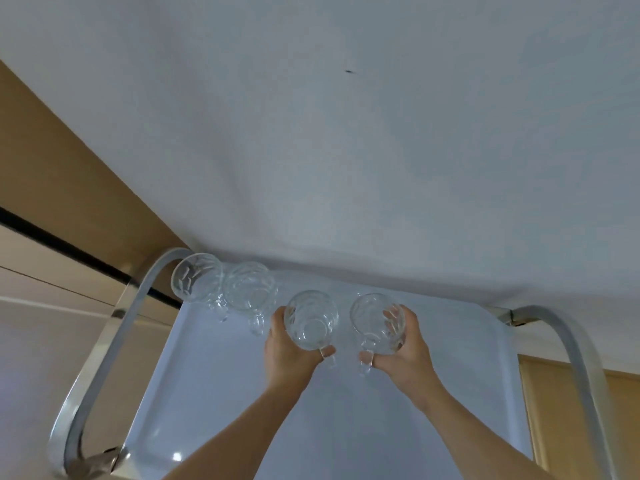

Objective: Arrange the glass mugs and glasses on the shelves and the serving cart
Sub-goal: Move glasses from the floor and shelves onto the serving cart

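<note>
left hand (289, 344) grips third mug (311, 319), thumb by handle | right hand (403, 344) grips fourth mug (378, 323) | both upright over cart tray (207, 375), far edge | two mugs (197, 277) (250, 287) touching, far-left corner | near tray bare | rails (104, 341) flank sides

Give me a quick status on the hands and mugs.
Left hand grips one mug; right hand grips another. Two mugs stand on cart tray. Nothing blocking.
</note>
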Demonstrator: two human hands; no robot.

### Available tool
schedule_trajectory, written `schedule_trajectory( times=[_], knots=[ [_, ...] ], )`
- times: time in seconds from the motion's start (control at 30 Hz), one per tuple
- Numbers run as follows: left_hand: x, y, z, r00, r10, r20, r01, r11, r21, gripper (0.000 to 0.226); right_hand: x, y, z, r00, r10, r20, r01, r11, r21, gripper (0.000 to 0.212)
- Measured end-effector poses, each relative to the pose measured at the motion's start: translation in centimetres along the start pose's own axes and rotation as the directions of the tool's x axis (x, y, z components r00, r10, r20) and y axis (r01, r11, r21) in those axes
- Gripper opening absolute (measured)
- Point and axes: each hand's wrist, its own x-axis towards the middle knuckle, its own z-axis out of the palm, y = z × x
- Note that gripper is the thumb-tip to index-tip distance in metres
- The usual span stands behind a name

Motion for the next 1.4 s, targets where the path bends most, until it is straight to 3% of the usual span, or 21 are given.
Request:
schedule_trajectory(
  times=[0.27,0.37,0.5,0.67,0.93,1.4],
  knots=[
    [-0.5,-0.6,-0.2,0.998,0.056,0.029,-0.059,0.992,0.108,0.08,-1.3,0.8,-0.5,0.999,-0.048,0.004,0.048,0.991,-0.128,0.105],
    [-1.3,-1.2,-1.0,0.987,0.142,0.074,-0.154,0.971,0.182,0.097,-2.3,0.9,-0.7,0.999,-0.041,-0.022,0.039,0.994,-0.104,0.1],
    [-1.2,-0.3,-1.7,0.926,0.342,0.158,-0.375,0.878,0.298,0.102,-3.1,0.3,-0.3,0.999,-0.042,-0.032,0.039,0.996,-0.08,0.095],
    [0.4,1.4,-1.8,0.884,0.407,0.231,-0.468,0.759,0.453,0.092,-3.1,-1.0,1.1,0.996,-0.039,-0.081,0.026,0.987,-0.16,0.103],
    [2.0,3.2,-1.7,0.892,0.406,0.196,-0.449,0.764,0.463,0.071,-1.0,-2.5,1.8,0.994,-0.015,-0.109,-0.003,0.987,-0.159,0.083],
    [5.4,4.7,-1.9,0.899,0.422,0.114,-0.417,0.751,0.512,0.069,2.9,-4.6,2.4,0.999,-0.037,-0.039,0.03,0.989,-0.147,0.088]
  ],
)
